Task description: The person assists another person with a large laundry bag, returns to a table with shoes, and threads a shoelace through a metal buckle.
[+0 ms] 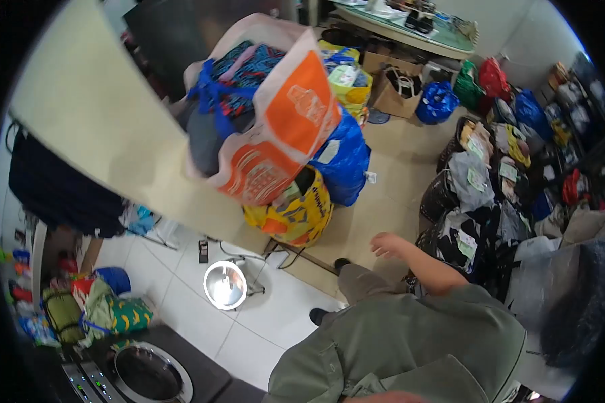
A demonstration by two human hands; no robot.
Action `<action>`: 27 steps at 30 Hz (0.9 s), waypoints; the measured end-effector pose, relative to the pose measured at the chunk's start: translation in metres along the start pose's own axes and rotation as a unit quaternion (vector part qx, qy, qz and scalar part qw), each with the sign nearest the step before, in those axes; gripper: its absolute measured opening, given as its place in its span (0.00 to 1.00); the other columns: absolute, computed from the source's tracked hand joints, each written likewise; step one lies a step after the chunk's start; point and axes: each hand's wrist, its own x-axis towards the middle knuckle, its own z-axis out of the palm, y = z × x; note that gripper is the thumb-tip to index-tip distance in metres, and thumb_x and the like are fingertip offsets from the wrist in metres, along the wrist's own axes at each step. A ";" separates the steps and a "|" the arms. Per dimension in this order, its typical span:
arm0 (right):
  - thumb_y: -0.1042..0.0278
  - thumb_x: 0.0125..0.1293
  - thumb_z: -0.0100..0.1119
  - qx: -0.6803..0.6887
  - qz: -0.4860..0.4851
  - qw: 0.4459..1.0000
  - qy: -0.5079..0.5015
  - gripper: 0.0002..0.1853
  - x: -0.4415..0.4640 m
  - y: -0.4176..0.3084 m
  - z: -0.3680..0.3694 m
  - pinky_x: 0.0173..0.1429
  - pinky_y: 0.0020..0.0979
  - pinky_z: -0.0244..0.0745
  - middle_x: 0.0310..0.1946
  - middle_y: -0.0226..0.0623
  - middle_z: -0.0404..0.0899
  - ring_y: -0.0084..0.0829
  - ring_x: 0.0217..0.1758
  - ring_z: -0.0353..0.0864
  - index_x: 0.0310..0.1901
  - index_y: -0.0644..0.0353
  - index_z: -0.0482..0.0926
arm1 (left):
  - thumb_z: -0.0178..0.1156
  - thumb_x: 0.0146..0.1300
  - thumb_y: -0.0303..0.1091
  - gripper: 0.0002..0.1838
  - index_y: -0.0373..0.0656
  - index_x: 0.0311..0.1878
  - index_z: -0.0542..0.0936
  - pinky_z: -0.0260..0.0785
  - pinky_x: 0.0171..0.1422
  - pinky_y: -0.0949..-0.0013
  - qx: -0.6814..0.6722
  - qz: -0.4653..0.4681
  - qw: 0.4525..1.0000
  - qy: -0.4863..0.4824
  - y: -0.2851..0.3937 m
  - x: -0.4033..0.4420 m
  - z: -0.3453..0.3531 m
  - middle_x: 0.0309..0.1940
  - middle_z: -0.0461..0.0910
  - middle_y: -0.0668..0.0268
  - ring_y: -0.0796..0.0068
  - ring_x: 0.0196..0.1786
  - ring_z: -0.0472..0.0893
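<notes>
My right hand reaches out over the beige floor with nothing in it, its fingers loosely bent and slightly apart. Dark woven baskets filled with bagged, tagged clothes stand nearest to it. At the bottom edge my left hand shows only as a strip against my green shirt; its fingers are cut off from view. A large white-and-orange bag stuffed with folded fabric rises ahead, apart from both hands. Beside and below it are a blue bag and a yellow bag.
A round shiny lamp-like device stands on the white tiles, with a cable nearby. A front-loading machine is at lower left. A cream panel slants across the left. A glass-topped table and several bags line the back.
</notes>
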 end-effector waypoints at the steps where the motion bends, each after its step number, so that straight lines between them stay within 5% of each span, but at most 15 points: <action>1: 0.53 0.58 0.50 0.075 0.001 0.997 0.034 0.22 -0.003 0.013 -0.024 0.42 0.39 0.68 0.44 0.38 0.72 0.35 0.42 0.74 0.51 0.57 0.66 | 0.55 0.55 0.45 0.22 0.42 0.50 0.72 0.66 0.42 0.70 0.017 0.009 1.000 -0.016 0.019 0.010 0.007 0.39 0.77 0.62 0.70 0.40 0.76; 5: 0.54 0.57 0.53 0.301 -0.024 0.945 0.128 0.22 -0.030 0.050 -0.103 0.40 0.36 0.68 0.40 0.38 0.73 0.33 0.40 0.74 0.49 0.58 0.66 | 0.55 0.55 0.46 0.24 0.41 0.51 0.72 0.67 0.46 0.70 0.104 0.052 0.990 -0.077 0.107 0.046 0.054 0.41 0.77 0.61 0.70 0.42 0.76; 8: 0.55 0.57 0.53 0.337 -0.017 0.929 0.154 0.18 -0.026 0.091 -0.154 0.38 0.35 0.68 0.37 0.35 0.74 0.31 0.36 0.75 0.44 0.57 0.68 | 0.55 0.55 0.47 0.25 0.41 0.51 0.72 0.67 0.48 0.70 0.166 0.093 0.971 -0.141 0.189 0.088 0.111 0.41 0.78 0.61 0.70 0.43 0.76; 9: 0.56 0.57 0.53 0.342 -0.020 0.926 0.157 0.16 -0.021 0.105 -0.173 0.37 0.35 0.68 0.36 0.34 0.74 0.31 0.35 0.75 0.42 0.56 0.69 | 0.55 0.55 0.48 0.25 0.41 0.50 0.72 0.67 0.48 0.70 0.219 0.109 0.945 -0.219 0.199 0.140 0.128 0.41 0.78 0.61 0.71 0.43 0.77; 12: 0.57 0.58 0.51 0.383 0.062 0.906 0.166 0.13 -0.040 0.098 -0.211 0.40 0.36 0.66 0.32 0.30 0.75 0.28 0.34 0.75 0.41 0.55 0.71 | 0.54 0.54 0.50 0.25 0.41 0.48 0.74 0.67 0.49 0.69 0.367 0.148 0.897 -0.195 0.296 0.147 0.200 0.40 0.78 0.58 0.66 0.43 0.77; 14: 0.62 0.59 0.52 0.400 0.042 0.904 0.142 0.14 -0.048 0.091 -0.241 0.30 0.28 0.66 0.36 0.38 0.74 0.32 0.34 0.76 0.42 0.60 0.68 | 0.54 0.52 0.51 0.25 0.41 0.46 0.75 0.67 0.50 0.66 0.485 0.231 0.818 -0.206 0.370 0.146 0.239 0.39 0.78 0.54 0.62 0.45 0.77; 16: 0.61 0.59 0.51 0.408 0.040 0.901 0.142 0.13 -0.052 0.080 -0.271 0.31 0.28 0.66 0.36 0.37 0.74 0.31 0.34 0.76 0.41 0.59 0.68 | 0.53 0.52 0.51 0.25 0.40 0.44 0.76 0.66 0.51 0.65 0.459 0.236 0.835 -0.192 0.468 0.084 0.287 0.39 0.77 0.52 0.59 0.45 0.76; 24: 0.58 0.60 0.50 0.481 -0.037 0.854 0.192 0.13 0.017 0.023 -0.430 0.33 0.27 0.69 0.35 0.31 0.76 0.25 0.33 0.77 0.43 0.55 0.69 | 0.56 0.52 0.41 0.19 0.39 0.44 0.76 0.68 0.48 0.68 0.420 0.281 0.843 -0.185 0.660 0.145 0.438 0.37 0.79 0.57 0.65 0.42 0.78; 27: 0.58 0.59 0.50 0.524 -0.032 0.823 0.216 0.13 0.036 -0.012 -0.495 0.32 0.28 0.68 0.35 0.31 0.76 0.25 0.33 0.76 0.42 0.55 0.69 | 0.54 0.52 0.43 0.20 0.38 0.43 0.75 0.69 0.47 0.67 0.529 0.291 0.756 -0.253 0.753 0.190 0.505 0.37 0.78 0.55 0.63 0.41 0.78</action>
